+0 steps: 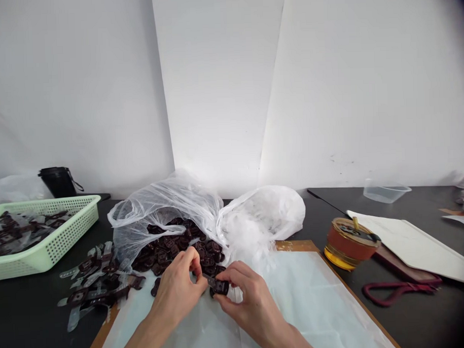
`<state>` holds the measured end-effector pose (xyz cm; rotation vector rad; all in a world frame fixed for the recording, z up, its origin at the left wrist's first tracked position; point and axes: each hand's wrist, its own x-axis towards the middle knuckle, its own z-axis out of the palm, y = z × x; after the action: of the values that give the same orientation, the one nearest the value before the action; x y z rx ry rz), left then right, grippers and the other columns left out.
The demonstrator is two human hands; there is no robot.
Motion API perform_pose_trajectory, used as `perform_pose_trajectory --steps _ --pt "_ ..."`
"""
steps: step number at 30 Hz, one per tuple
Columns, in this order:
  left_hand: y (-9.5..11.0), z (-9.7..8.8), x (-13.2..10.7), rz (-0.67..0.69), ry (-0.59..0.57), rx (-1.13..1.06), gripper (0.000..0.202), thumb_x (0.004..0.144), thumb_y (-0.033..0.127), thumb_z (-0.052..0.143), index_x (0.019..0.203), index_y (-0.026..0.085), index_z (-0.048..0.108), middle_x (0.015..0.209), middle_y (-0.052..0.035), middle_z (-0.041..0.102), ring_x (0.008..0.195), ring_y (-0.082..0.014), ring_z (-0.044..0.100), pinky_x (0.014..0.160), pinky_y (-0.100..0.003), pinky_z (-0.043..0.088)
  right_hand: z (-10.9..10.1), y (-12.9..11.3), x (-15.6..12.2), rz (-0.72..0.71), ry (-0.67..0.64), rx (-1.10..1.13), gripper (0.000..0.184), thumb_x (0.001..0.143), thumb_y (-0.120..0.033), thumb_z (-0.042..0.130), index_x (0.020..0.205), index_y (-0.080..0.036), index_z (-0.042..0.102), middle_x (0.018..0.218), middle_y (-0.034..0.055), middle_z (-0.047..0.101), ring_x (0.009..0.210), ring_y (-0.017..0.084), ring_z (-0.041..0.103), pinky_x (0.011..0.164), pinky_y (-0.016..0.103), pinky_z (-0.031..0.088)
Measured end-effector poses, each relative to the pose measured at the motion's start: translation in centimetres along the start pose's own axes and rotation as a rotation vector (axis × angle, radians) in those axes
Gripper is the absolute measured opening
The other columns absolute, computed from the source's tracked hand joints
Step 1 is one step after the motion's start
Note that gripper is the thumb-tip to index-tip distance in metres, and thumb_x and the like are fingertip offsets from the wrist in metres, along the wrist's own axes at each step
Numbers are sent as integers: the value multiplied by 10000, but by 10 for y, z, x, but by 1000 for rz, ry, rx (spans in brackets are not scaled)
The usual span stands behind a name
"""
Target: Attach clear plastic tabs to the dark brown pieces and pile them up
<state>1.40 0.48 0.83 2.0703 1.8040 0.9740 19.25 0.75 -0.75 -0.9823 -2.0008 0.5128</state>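
Note:
My left hand [178, 290] and my right hand [246, 300] meet just in front of an open clear plastic bag [168, 206] full of small dark brown plastic pieces [173, 247]. Both hands pinch one dark brown piece [219, 286] with a thin strip between their fingertips. They work over a pale sheet on a wooden board [312, 293]. A loose heap of dark pieces with clear strips [95, 283] lies left of my left hand.
A light green basket [55, 241] holding more pieces sits at far left, with a black cup [59, 181] behind it. At right are a round tin with amber liquid [348, 243], a red cord [396, 290], white paper sheets [417, 246] and a clear tub [387, 193].

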Motion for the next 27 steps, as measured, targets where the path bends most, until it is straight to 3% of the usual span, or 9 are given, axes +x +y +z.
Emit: perform_pose_trajectory --steps 4,7,11,14,18,20,23,25,27 --pt "-6 2 3 -8 2 -37 208 696 78 492 714 253 379 721 42 532 688 -176 543 662 -283 390 0 0 0 8 -9 22 272 680 -28 700 908 -177 700 849 58 668 805 213 627 687 289 484" --pt "-11 2 6 -48 -49 -297 123 779 148 512 731 243 450 736 29 568 711 -180 578 682 -280 427 -3 0 1 57 -9 31 258 682 -38 704 895 -183 695 836 46 657 791 205 616 688 286 479" --pt "-7 6 4 -80 -213 -779 94 850 304 583 872 214 568 883 -28 658 857 -206 624 758 -291 473 -2 -1 1 96 -10 41 226 703 -65 708 890 -188 685 822 26 639 767 188 595 688 280 468" --pt "0 12 1 -56 -354 -893 119 811 242 648 907 204 589 870 -26 674 839 -198 630 735 -279 481 1 -1 0 126 -45 68 171 724 -119 730 870 -197 686 795 8 622 703 165 572 638 263 450" --pt "-6 3 6 -61 -282 -656 32 794 222 621 806 194 630 737 -1 623 709 -181 602 652 -268 456 -12 7 4 165 -124 151 202 791 -266 727 981 -225 673 749 -14 645 662 158 583 613 250 452" --pt "-18 -17 11 -13 -223 -381 111 810 202 555 774 205 661 806 -21 641 741 -195 609 673 -285 445 -28 15 8 191 -43 94 116 889 -295 617 977 -229 653 756 -10 669 685 162 607 630 251 455" --pt "-46 -58 15 -69 -173 133 241 808 157 462 701 241 660 844 -22 684 724 -229 619 666 -335 416 -52 31 12 170 46 -230 184 925 -145 482 947 -225 646 914 20 678 747 166 621 637 257 426" --pt "-65 -82 16 -194 -128 365 269 827 190 436 705 258 666 835 -49 705 794 -298 625 657 -377 416 -61 43 12 219 -3 -479 304 865 -26 450 968 -227 654 948 32 663 738 169 624 575 250 369" --pt "-77 -93 17 -189 -68 505 228 818 202 470 783 254 690 904 -84 730 923 -368 599 725 -440 429 -63 52 12 248 -40 -579 395 792 47 442 970 -225 668 953 46 651 732 177 626 521 248 297"
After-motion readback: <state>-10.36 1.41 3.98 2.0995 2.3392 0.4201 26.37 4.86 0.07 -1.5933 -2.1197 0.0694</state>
